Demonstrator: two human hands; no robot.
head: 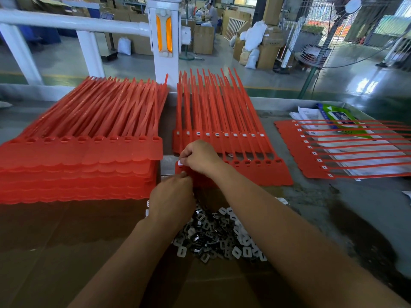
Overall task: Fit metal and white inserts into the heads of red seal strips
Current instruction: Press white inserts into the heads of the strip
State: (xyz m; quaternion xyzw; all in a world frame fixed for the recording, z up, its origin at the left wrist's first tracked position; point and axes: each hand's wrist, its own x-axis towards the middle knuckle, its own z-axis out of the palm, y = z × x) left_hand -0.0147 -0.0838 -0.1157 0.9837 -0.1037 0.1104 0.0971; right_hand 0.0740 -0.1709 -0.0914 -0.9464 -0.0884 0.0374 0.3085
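Cardboard sheet (66, 241) carries the heap of metal and white inserts (222, 236), kept in easy reach just below the front row of red seal strips (255, 172). Right hand (200, 156) pinches a white insert (180, 162) at the leftmost head, apparently seating it. Left hand (171, 196) hovers just below with fingertips bunched, contents hidden.

Both bare forearms reach in from 6 o'clock toward 12. The left grip (171, 196) lies knuckles up, fingers bunched forward. The right grip (200, 157), just beyond it at 1 o'clock, bends at the wrist toward 9, fingertips drawn together. What either holds is hidden.
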